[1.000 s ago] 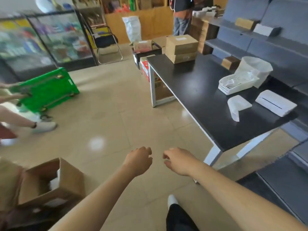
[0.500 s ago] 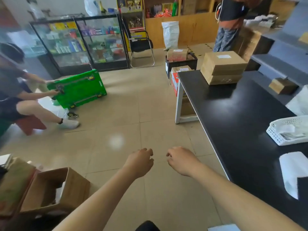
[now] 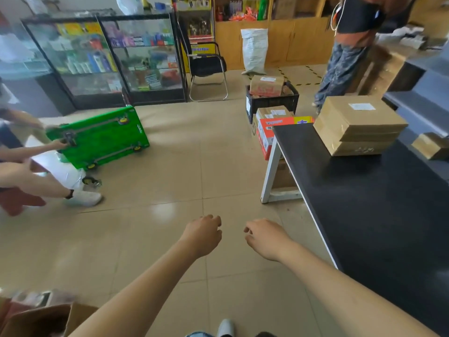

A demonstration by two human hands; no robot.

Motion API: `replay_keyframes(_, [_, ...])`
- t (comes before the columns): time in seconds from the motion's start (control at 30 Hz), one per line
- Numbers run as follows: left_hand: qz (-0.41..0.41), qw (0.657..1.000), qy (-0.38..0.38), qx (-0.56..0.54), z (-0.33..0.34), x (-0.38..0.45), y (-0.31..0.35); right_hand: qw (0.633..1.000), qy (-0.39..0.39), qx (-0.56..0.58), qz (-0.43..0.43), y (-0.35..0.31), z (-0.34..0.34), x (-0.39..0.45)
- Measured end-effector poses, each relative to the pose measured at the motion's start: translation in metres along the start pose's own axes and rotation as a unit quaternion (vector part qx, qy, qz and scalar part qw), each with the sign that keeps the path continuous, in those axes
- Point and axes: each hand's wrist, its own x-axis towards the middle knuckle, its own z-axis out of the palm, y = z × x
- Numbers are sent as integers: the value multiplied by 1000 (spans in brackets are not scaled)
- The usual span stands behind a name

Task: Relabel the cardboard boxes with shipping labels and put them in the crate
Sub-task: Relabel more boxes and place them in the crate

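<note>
Two stacked cardboard boxes (image 3: pixel 357 125) lie at the far end of the black table (image 3: pixel 379 210), the top one carrying a white label. Behind the table on the floor stands a black crate (image 3: pixel 272 102) with a labelled cardboard box (image 3: pixel 266 85) in it. More boxes, one red and white (image 3: pixel 269 132), sit on the floor between crate and table. My left hand (image 3: pixel 202 235) and my right hand (image 3: pixel 266 238) hang over the floor tiles with loosely curled fingers, holding nothing, well short of the boxes.
A seated person at left holds a green cart (image 3: pixel 99 138) tipped on its side. Another person (image 3: pixel 349 45) stands past the table. A chair (image 3: pixel 207 66), glass cabinets (image 3: pixel 104 59) and a white sack (image 3: pixel 254 51) line the back. An open carton (image 3: pixel 43 319) sits bottom left.
The view has swung left and forward along the table. The tray and white items on the table have left the frame. My hands stay empty and keep the same pose.
</note>
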Motion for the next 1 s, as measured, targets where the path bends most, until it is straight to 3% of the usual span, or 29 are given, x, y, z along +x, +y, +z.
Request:
replay_keyframes(0.53, [76, 997, -17, 14, -105, 292, 31, 991, 46, 61, 108, 135, -120, 204])
replay_keyframes(0.77, [109, 993, -37, 18, -140, 391, 35, 974, 50, 152, 161, 174, -153, 278])
replay_keyframes(1.0, [212, 973, -66, 57, -179, 525, 51, 945, 104, 161, 266, 225, -193, 356])
